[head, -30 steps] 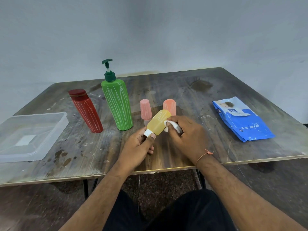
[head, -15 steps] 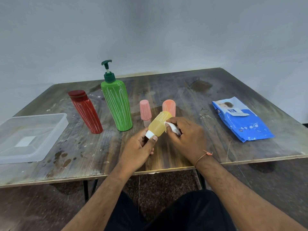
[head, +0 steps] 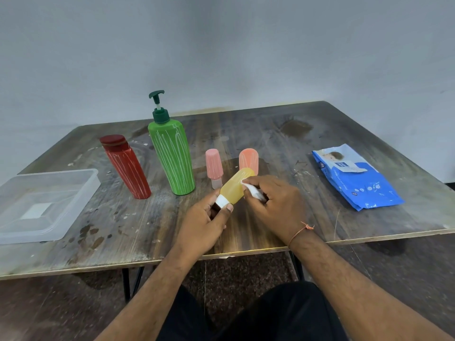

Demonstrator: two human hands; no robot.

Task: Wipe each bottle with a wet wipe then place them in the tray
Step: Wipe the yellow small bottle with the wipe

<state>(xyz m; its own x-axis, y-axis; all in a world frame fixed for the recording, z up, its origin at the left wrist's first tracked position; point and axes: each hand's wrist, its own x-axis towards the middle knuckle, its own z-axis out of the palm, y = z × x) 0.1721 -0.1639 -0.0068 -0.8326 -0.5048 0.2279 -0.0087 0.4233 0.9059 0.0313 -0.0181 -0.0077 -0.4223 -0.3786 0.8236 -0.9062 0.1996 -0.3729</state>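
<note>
Left hand [head: 205,223] pinches yellow bottle's [head: 235,187] white cap; right hand [head: 275,205] clamps wipe [head: 252,190] against bottle, right of green bottle [head: 172,156].

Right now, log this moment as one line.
wiping | left hand holds yellow bottle by cap | right hand rubs wet wipe on it | tray holds no bottles

Right hand [head: 275,205] has slid the wet wipe [head: 253,191] up the yellow bottle [head: 235,185], from mid-body toward its rounded far end.
</note>
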